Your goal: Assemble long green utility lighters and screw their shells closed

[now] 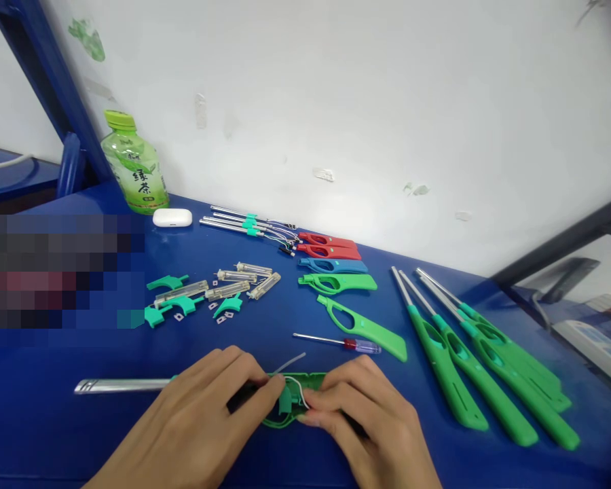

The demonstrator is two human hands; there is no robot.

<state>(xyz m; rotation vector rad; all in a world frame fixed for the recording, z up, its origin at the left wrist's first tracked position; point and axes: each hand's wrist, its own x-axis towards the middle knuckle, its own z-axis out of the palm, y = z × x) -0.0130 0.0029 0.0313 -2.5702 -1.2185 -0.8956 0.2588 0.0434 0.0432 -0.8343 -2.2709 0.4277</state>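
An opened green lighter casing [313, 380] lies low on the blue table, its long metal tube [122, 386] pointing left. Inside it sits a teal trigger [285, 401], and a white wire [300, 386] curves over its right side. My left hand [198, 414] grips the casing's left part, thumb and index finger against the trigger area; the palm covers part of the tube. With thumb and fingertips together, my right hand [371, 421] pinches the white wire at the casing's right part. A thin clear tube [290, 363] sticks up beside my left fingertips.
Beyond my hands lie a screwdriver [336, 341], green casing halves [364, 329], red casing halves [330, 251], clear gas tanks [227, 291], teal triggers [183, 305] and metal tubes with wires [231, 226]. Assembled green lighters [504, 373] lie right. A tea bottle [137, 170] and white case [172, 217] stand back left.
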